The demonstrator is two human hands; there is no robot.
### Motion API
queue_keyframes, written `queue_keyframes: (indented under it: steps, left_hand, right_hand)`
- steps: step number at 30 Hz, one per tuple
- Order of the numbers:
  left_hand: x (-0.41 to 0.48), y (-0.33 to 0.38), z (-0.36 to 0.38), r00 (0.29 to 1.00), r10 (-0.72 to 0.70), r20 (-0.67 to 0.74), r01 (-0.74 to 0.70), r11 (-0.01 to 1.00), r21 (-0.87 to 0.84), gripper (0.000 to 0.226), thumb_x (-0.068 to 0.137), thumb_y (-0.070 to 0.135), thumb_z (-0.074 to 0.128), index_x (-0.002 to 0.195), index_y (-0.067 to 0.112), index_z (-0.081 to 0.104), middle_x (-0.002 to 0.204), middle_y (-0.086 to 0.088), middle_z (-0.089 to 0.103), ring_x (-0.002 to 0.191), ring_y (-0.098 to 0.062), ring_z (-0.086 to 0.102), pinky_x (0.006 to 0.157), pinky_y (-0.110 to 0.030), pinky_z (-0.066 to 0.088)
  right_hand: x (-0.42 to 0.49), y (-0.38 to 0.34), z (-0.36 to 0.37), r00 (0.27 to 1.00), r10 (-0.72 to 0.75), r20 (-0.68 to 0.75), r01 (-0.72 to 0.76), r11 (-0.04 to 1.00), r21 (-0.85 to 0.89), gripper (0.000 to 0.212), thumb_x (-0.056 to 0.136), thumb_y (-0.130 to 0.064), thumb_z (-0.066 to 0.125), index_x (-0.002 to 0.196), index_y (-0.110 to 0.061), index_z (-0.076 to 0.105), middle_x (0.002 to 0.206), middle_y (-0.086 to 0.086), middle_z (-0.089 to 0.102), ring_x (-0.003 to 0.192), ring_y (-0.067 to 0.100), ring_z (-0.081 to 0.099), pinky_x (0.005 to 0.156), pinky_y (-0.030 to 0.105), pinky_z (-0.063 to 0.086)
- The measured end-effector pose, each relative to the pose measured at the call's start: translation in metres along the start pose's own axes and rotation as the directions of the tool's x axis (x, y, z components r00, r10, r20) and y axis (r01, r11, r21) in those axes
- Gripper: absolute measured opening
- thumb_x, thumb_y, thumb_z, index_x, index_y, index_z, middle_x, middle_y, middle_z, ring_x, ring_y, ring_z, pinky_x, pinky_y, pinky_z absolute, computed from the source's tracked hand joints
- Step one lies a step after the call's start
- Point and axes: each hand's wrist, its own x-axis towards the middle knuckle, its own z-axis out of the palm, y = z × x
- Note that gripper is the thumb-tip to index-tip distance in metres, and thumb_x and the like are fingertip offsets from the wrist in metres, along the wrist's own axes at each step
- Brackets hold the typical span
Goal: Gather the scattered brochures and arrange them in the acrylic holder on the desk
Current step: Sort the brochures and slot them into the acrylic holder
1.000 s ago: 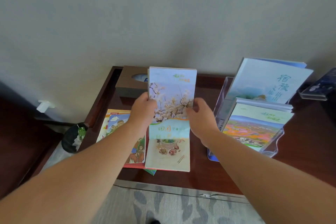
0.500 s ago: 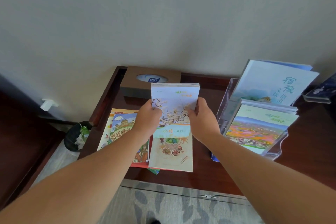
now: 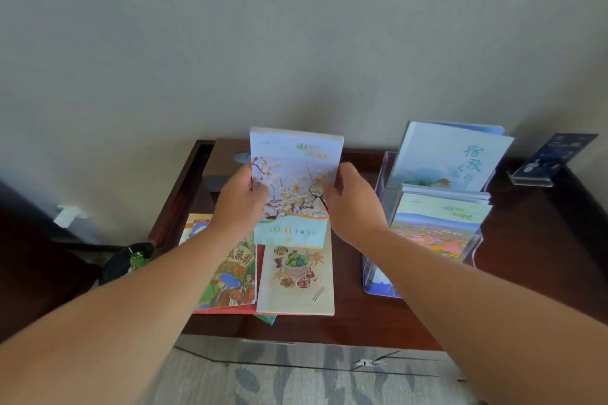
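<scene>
Both hands, left [image 3: 241, 197] and right [image 3: 353, 204], pinch the blossom brochure stack [image 3: 294, 187] upright; squaring its edges should help before the acrylic holder [image 3: 383, 174].

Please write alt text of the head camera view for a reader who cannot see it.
Both hands, left hand and right hand, hold a blossom brochure stack upright above the desk. More brochures lie below; the acrylic holder stands right.

I see a brown tissue box [image 3: 223, 161] at the back of the dark wood tabletop [image 3: 533, 260], by the wall. A small clear sign stand [image 3: 552, 158] sits far right. A black bin [image 3: 126, 261] is on the floor, left.
</scene>
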Motion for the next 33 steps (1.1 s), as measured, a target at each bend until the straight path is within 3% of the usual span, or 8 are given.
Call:
queue_keyframes:
  steps: [5, 8, 12, 18, 23, 27, 30, 33]
  left_hand:
    - [0.021, 0.067, -0.001, 0.995, 0.071, -0.069, -0.078, 0.991, -0.111, 0.016, 0.085, 0.002, 0.043, 0.097, -0.007, 0.05, 0.075, -0.008, 0.039, 0.063, -0.016, 0.03, 0.057, -0.033, 0.026]
    - [0.028, 0.107, 0.016, 0.988, 0.149, -0.051, -0.154, 0.979, -0.132, 0.02, 0.086, 0.003, 0.043, 0.102, -0.006, 0.051, 0.083, -0.018, 0.049, 0.071, -0.019, 0.039, 0.062, -0.033, 0.035]
    - [0.027, 0.156, 0.048, 0.967, 0.254, -0.027, -0.255, 0.952, -0.169, 0.021, 0.086, 0.0, 0.04, 0.103, -0.005, 0.051, 0.081, -0.014, 0.044, 0.068, -0.021, 0.036, 0.045, -0.01, 0.038]
    - [0.029, 0.204, 0.069, 0.945, 0.319, -0.076, -0.328, 0.929, -0.171, 0.015, 0.083, 0.004, 0.04, 0.093, 0.0, 0.05, 0.07, -0.004, 0.039, 0.058, -0.018, 0.033, 0.056, -0.033, 0.029]
    - [0.034, 0.223, 0.065, 0.922, 0.358, -0.151, -0.378, 0.916, -0.136, 0.03, 0.071, 0.015, 0.037, 0.091, -0.004, 0.048, 0.07, -0.007, 0.037, 0.061, -0.019, 0.032, 0.057, -0.035, 0.029]
    - [0.037, 0.225, 0.067, 0.93, 0.339, -0.143, -0.363, 0.908, -0.209, 0.005, 0.073, 0.012, 0.038, 0.072, 0.014, 0.043, 0.054, 0.012, 0.034, 0.048, -0.009, 0.027, 0.052, -0.03, 0.03]
    - [0.036, 0.225, 0.079, 0.943, 0.306, -0.132, -0.33, 0.912, -0.242, 0.02, 0.074, 0.01, 0.039, 0.063, 0.027, 0.035, 0.048, 0.015, 0.032, 0.042, -0.004, 0.025, 0.045, -0.02, 0.029]
    - [0.031, 0.216, 0.098, 0.953, 0.285, -0.105, -0.302, 0.922, -0.244, 0.003, 0.075, 0.01, 0.039, 0.073, 0.011, 0.041, 0.061, 0.006, 0.032, 0.05, -0.011, 0.027, 0.047, -0.027, 0.026]
  right_hand:
    - [0.017, -0.025, -0.066, 0.984, -0.15, -0.098, 0.145, 0.988, -0.053, 0.012, 0.097, -0.027, 0.048, 0.095, -0.016, 0.047, 0.079, 0.002, 0.06, 0.068, 0.027, 0.056, 0.059, 0.038, 0.044]
    - [0.024, -0.027, -0.111, 0.974, -0.146, -0.171, 0.14, 0.989, -0.048, 0.011, 0.096, -0.026, 0.049, 0.096, -0.015, 0.05, 0.087, 0.004, 0.063, 0.075, 0.03, 0.06, 0.067, 0.044, 0.051]
    - [0.024, -0.017, -0.162, 0.959, -0.125, -0.253, 0.117, 0.992, -0.049, 0.013, 0.097, -0.025, 0.05, 0.099, -0.012, 0.052, 0.091, 0.005, 0.062, 0.08, 0.032, 0.062, 0.071, 0.05, 0.054]
    - [0.024, -0.01, -0.208, 0.943, -0.116, -0.313, 0.118, 0.993, -0.011, 0.017, 0.097, -0.026, 0.051, 0.104, -0.011, 0.054, 0.096, 0.005, 0.063, 0.088, 0.034, 0.06, 0.074, 0.051, 0.054]
    - [0.03, -0.016, -0.216, 0.938, -0.134, -0.32, 0.17, 0.982, 0.087, 0.019, 0.099, -0.025, 0.05, 0.108, -0.008, 0.055, 0.096, 0.007, 0.063, 0.087, 0.035, 0.061, 0.073, 0.056, 0.055]
    - [0.036, -0.019, -0.222, 0.928, -0.189, -0.322, 0.218, 0.974, 0.057, 0.019, 0.099, -0.026, 0.049, 0.107, -0.009, 0.055, 0.096, 0.005, 0.063, 0.087, 0.033, 0.061, 0.073, 0.055, 0.056]
    - [0.038, -0.01, -0.23, 0.927, -0.202, -0.317, 0.217, 0.976, 0.012, 0.018, 0.099, -0.026, 0.048, 0.103, -0.01, 0.053, 0.095, 0.005, 0.063, 0.084, 0.033, 0.062, 0.072, 0.054, 0.055]
    - [0.038, 0.008, -0.232, 0.93, -0.192, -0.312, 0.187, 0.981, -0.045, 0.016, 0.099, -0.027, 0.047, 0.1, -0.012, 0.053, 0.093, 0.005, 0.063, 0.08, 0.033, 0.061, 0.068, 0.049, 0.053]
